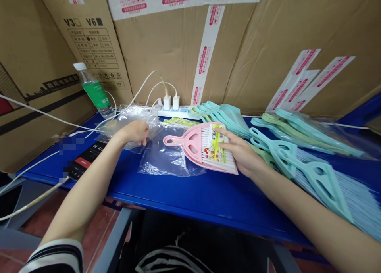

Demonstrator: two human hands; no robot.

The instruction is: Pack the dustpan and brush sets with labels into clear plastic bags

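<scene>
A pink dustpan [193, 146] with a white-bristled brush and a yellow-green label card [218, 146] lies with its handle toward the left. My right hand [236, 148] holds it at the bristle end, fingers over the card. My left hand [138, 133] is curled over the clear plastic bags at the left; whether it pinches one is too small to tell. A flat clear bag [166, 156] lies under the pink handle. More crumpled bags [131, 116] sit behind my left hand.
Mint dustpans [232, 116] lie at the back, mint brushes [318, 173] at the right, bagged sets [315, 132] behind them. A bottle [97, 92], a phone [86, 160], white cables and a power strip [178, 113] occupy the left and back. Cardboard [166, 47] walls the blue table [190, 193].
</scene>
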